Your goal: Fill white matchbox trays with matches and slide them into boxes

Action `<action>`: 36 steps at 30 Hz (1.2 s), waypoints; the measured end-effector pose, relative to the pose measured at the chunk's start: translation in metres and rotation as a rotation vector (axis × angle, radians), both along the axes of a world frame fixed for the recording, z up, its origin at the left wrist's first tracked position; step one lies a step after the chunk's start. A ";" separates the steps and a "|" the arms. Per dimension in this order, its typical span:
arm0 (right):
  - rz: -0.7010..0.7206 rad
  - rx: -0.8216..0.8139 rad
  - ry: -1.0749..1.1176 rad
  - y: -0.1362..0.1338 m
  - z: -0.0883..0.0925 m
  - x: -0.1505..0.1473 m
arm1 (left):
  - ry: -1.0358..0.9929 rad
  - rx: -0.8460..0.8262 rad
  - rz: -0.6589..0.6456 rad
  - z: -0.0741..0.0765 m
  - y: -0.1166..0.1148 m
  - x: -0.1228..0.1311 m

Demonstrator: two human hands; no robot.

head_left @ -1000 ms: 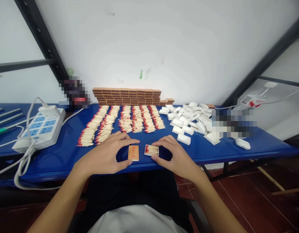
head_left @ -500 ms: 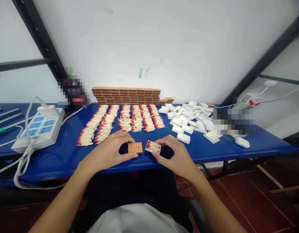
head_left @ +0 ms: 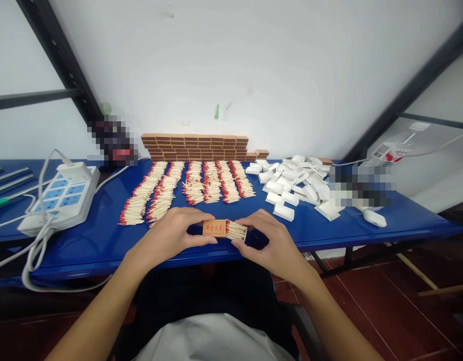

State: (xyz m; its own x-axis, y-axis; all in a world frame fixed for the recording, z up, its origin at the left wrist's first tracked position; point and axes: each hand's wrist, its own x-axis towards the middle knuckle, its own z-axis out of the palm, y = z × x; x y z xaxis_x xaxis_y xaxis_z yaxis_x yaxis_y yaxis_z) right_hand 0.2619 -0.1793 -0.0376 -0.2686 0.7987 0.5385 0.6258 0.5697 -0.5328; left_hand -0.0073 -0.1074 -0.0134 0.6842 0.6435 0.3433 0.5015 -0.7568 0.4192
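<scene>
Near the front edge of the blue table, my left hand (head_left: 175, 231) pinches an orange matchbox sleeve (head_left: 214, 228) printed with red characters. Facing it, my right hand (head_left: 267, 234) grips a white matchbox tray (head_left: 245, 234) filled with red-tipped matches (head_left: 234, 230). The tray's left end meets the sleeve's opening, and most of the tray still shows outside. Beyond both hands, several rows of loose matches (head_left: 212, 183) lie on the table. A heap of empty white trays (head_left: 291, 180) spreads to the right of those rows.
Stacked matchboxes (head_left: 196, 148) form a low wall at the back of the blue table (head_left: 114, 250). On the left sits a white power strip (head_left: 66, 198) with trailing cables. A white earbud case (head_left: 374, 218) and a plastic bottle (head_left: 391, 150) are at the right.
My hands have come together. The sleeve moved slightly right, and the filled tray, apart from it before, now has its end at the sleeve's opening.
</scene>
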 end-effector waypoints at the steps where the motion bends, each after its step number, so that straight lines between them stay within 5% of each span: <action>1: 0.018 -0.015 -0.001 -0.001 0.002 0.000 | -0.012 -0.005 -0.011 0.000 0.000 0.000; 11: 0.101 -0.168 0.062 -0.009 0.009 -0.001 | -0.116 -0.086 -0.027 0.006 -0.009 0.000; 18: -0.123 -0.101 0.317 -0.009 -0.006 -0.022 | -0.323 0.120 0.107 0.003 -0.012 0.010; 24: 0.029 -0.192 0.357 -0.024 -0.011 -0.049 | -0.429 0.261 0.165 -0.007 -0.011 0.016; 31: -0.003 -0.431 0.809 -0.002 -0.009 -0.058 | -0.380 0.364 0.058 -0.012 -0.011 0.018; 36: -0.047 -0.400 0.802 0.029 0.008 -0.036 | -0.341 0.340 0.034 -0.016 -0.008 0.016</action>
State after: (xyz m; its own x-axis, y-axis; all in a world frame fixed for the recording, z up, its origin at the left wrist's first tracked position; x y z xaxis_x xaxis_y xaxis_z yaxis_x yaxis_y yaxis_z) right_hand 0.2262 -0.1501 -0.0292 0.1066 0.9674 0.2296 -0.0016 0.2311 -0.9729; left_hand 0.0087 -0.1156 -0.0293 0.4763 0.4756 0.7395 0.4052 -0.8652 0.2955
